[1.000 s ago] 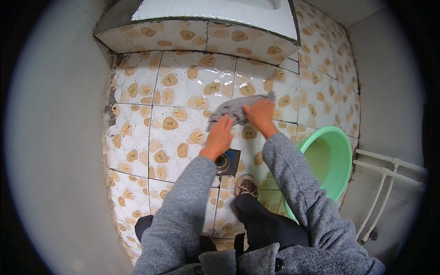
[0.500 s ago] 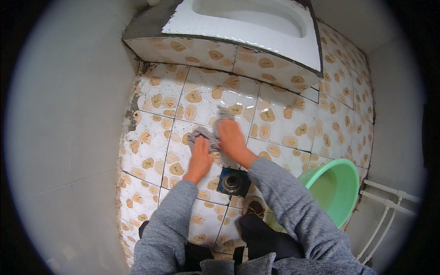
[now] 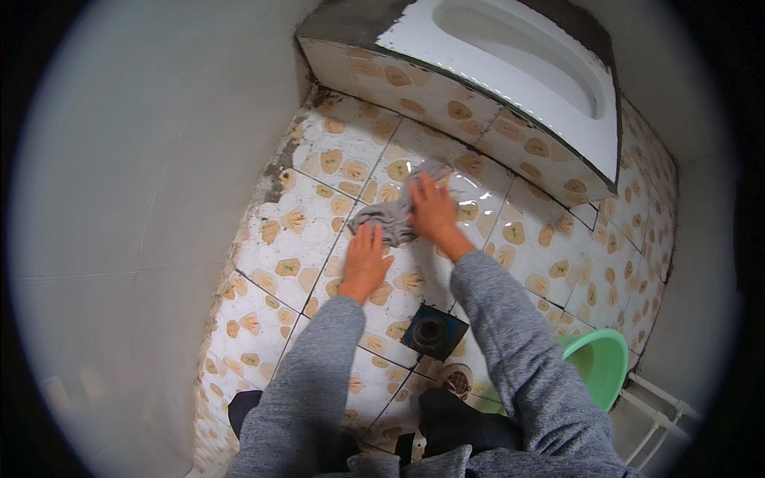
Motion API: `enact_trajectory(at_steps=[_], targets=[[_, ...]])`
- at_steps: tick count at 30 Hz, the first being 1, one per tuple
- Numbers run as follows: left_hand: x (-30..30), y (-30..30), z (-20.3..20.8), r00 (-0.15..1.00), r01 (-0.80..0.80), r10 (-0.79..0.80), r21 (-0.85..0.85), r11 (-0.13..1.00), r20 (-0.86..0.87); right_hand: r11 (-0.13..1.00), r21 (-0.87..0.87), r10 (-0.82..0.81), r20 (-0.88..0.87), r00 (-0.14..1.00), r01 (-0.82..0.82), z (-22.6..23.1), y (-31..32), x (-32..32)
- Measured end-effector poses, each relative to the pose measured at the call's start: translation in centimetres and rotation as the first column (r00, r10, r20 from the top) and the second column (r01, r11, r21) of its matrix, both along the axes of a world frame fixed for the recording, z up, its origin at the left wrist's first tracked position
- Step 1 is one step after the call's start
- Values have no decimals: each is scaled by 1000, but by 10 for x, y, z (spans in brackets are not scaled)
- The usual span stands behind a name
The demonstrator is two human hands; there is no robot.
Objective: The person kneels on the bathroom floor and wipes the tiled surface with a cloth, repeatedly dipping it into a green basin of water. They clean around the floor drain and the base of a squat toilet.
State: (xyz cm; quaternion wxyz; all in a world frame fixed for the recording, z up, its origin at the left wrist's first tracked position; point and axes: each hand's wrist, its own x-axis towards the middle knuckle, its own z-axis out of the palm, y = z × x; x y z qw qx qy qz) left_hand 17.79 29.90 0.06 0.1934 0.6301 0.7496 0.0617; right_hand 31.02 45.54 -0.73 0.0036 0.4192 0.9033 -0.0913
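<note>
A crumpled grey cleaning cloth (image 3: 398, 217) lies stretched over the wet, patterned floor tiles. My right hand (image 3: 433, 211) bears down on its far part, fingers bent over the fabric and gripping it; a bit of cloth sticks out beyond the fingertips. At the cloth's near left edge rests my left hand (image 3: 366, 263), its fingers stretched out and touching the fabric without a grip. A square floor drain (image 3: 432, 332) with a dark blue surround sits nearer to me, below my hands.
A raised tiled step carries a white squat toilet (image 3: 510, 60) at the far side. To my right stands a light green basin (image 3: 606, 362), partly behind my sleeve, near white pipes (image 3: 657, 418). A pale wall (image 3: 143, 239) closes off the left. My shoe (image 3: 456, 380) is beside the drain.
Both hands and the cloth have shifted, with the cloth now spread longer toward the step. The left fingers have loosened and straightened. The whole view has turned and shifted.
</note>
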Motion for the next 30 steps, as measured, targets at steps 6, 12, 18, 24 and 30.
enact_trajectory(at_steps=[6,12,18,24,30], targets=[[-36,-101,9,998,-32,36,-95,995,44,900,11,424,-250,871,-435,-3,-121,-60],[3,-101,14,994,-22,33,-105,994,106,986,-72,146,-79,986,-152,4,-122,6],[15,-46,14,995,-4,24,-206,978,94,994,-59,81,-136,987,-90,8,-88,36],[3,-46,3,998,17,-37,-348,937,-51,994,-19,105,-160,981,-110,8,-86,27],[21,-53,16,993,-94,67,-328,940,-94,972,73,228,-98,969,-222,14,-77,33]])
